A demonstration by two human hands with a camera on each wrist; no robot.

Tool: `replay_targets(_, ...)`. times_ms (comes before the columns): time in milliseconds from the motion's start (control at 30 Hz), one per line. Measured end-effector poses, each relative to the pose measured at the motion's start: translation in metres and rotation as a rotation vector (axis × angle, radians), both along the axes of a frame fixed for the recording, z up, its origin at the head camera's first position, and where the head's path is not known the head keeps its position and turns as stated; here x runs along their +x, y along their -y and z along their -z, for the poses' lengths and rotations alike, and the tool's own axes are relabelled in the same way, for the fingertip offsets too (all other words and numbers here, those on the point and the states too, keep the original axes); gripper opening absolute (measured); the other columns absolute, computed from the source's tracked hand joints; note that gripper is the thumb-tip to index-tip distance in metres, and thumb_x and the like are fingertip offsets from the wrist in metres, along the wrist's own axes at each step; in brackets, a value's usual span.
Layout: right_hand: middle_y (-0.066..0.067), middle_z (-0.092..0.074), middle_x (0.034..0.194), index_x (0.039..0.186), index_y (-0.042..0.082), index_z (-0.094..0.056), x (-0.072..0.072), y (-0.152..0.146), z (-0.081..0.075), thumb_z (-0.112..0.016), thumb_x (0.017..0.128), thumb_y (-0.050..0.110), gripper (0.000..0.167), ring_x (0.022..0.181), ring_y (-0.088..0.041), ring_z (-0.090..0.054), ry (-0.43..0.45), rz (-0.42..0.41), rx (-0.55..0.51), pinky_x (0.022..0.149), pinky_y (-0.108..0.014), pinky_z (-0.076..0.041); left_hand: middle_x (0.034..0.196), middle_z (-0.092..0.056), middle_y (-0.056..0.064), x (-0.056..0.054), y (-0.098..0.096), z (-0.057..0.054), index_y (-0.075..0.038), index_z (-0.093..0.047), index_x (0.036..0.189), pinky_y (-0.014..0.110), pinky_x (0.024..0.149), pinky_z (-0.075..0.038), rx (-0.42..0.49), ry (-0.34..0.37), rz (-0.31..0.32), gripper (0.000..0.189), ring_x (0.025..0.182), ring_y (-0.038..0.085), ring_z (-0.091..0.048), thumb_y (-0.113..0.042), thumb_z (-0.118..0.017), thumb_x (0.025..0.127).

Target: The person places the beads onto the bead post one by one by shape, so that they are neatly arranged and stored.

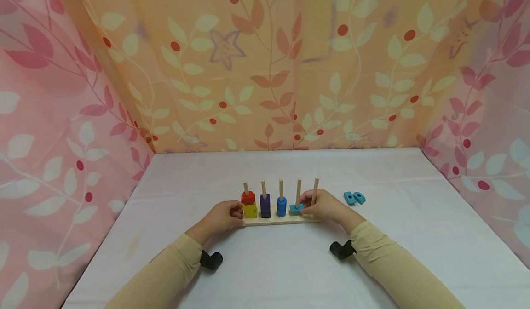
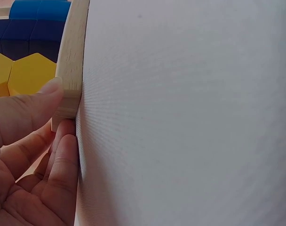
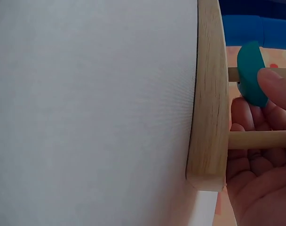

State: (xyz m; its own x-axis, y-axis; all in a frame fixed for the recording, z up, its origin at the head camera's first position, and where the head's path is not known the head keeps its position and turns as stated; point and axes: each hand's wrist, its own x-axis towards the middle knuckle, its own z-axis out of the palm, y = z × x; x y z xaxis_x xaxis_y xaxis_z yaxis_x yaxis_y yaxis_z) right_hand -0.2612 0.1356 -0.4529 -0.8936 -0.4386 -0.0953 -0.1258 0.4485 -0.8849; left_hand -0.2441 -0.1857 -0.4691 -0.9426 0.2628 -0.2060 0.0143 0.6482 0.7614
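A wooden peg board [image 1: 281,222] stands upright-pegged on the table. My left hand [image 1: 225,214] grips its left end, thumb on the wooden edge [image 2: 72,66] and fingers curled at the corner. Around the fourth peg is a teal block [image 1: 295,209], which my right hand [image 1: 325,204] pinches between thumb and fingers; in the right wrist view this teal block [image 3: 251,73] is tilted and a little above the base. Yellow blocks [image 1: 250,210] with a red one [image 1: 248,198] on top fill the first peg. Purple blocks [image 1: 265,206] and blue blocks [image 1: 281,207] sit on the second and third.
Two teal blocks [image 1: 354,198] lie together on the white tablecloth [image 1: 273,272], right of the board. The fifth peg [image 1: 315,190] is bare and rises beside my right hand. Black devices [image 1: 212,260] are worn at both wrists. A patterned curtain [image 1: 265,70] encloses the back and sides.
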Motion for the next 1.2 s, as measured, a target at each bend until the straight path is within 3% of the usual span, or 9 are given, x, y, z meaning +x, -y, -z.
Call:
replay_targets(400,-0.003,-0.06,0.079,0.094,0.003,-0.066,0.0,-0.001,-0.001,-0.073,0.074,0.004,0.021,0.075,-0.014,-0.053,-0.008,0.009,0.06,0.068,-0.025,-0.046,0.088,-0.058,-0.001,0.001,-0.001,-0.001,-0.008,-0.06,0.104,0.026,0.075,-0.048,0.01,-0.002,-0.008,0.036,0.081,0.014,-0.054,-0.01,-0.077,0.072)
replay_targets(567,-0.002,-0.063,0.083,0.096,0.007,-0.067,0.001,-0.004,-0.005,-0.074,0.074,0.008,0.024,0.08,-0.015,-0.055,0.006,0.026,0.1,0.075,-0.029,-0.045,0.088,-0.058,-0.001,0.001,-0.001,-0.001,-0.008,-0.06,0.104,0.026,0.075,-0.048,-0.003,-0.005,-0.01,0.035,0.081,0.014,-0.053,-0.011,-0.077,0.073)
replay_targets(733,-0.007,-0.066,0.096,0.102,0.005,-0.067,0.001,-0.018,-0.012,-0.073,0.076,0.009,0.028,0.089,-0.016,-0.059,-0.011,0.003,0.095,0.082,-0.034,-0.047,0.089,-0.058,-0.001,0.001,-0.001,0.0,-0.008,-0.06,0.106,0.026,0.076,-0.048,-0.009,0.006,-0.016,0.038,0.082,0.014,-0.053,-0.012,-0.077,0.072)
replay_targets(900,-0.013,-0.065,0.102,0.107,0.0,-0.063,-0.002,-0.043,-0.021,-0.07,0.079,0.008,0.03,0.091,-0.019,-0.06,-0.066,-0.018,0.099,0.081,-0.032,-0.049,0.089,-0.058,-0.001,-0.001,0.0,0.001,-0.008,-0.06,0.106,0.026,0.076,-0.048,-0.003,0.008,-0.013,0.038,0.082,0.014,-0.053,-0.012,-0.077,0.072)
replay_targets(1033,-0.017,-0.063,0.104,0.11,-0.002,-0.062,-0.003,-0.065,-0.029,-0.067,0.082,0.009,0.031,0.091,-0.019,-0.059,-0.091,0.044,0.13,0.077,-0.03,-0.048,0.089,-0.058,-0.001,-0.001,0.0,0.001,-0.008,-0.06,0.106,0.026,0.075,-0.048,-0.003,0.002,-0.011,0.038,0.082,0.014,-0.053,-0.011,-0.077,0.072)
replay_targets(1200,-0.014,-0.063,0.105,0.113,0.0,-0.06,-0.008,-0.092,-0.031,-0.063,0.086,0.015,0.032,0.09,-0.017,-0.058,-0.08,0.216,0.198,0.074,-0.028,-0.047,0.089,-0.058,-0.001,0.0,0.0,0.0,-0.008,-0.06,0.106,0.027,0.076,-0.048,-0.013,0.0,-0.006,0.038,0.082,0.014,-0.053,-0.012,-0.077,0.072)
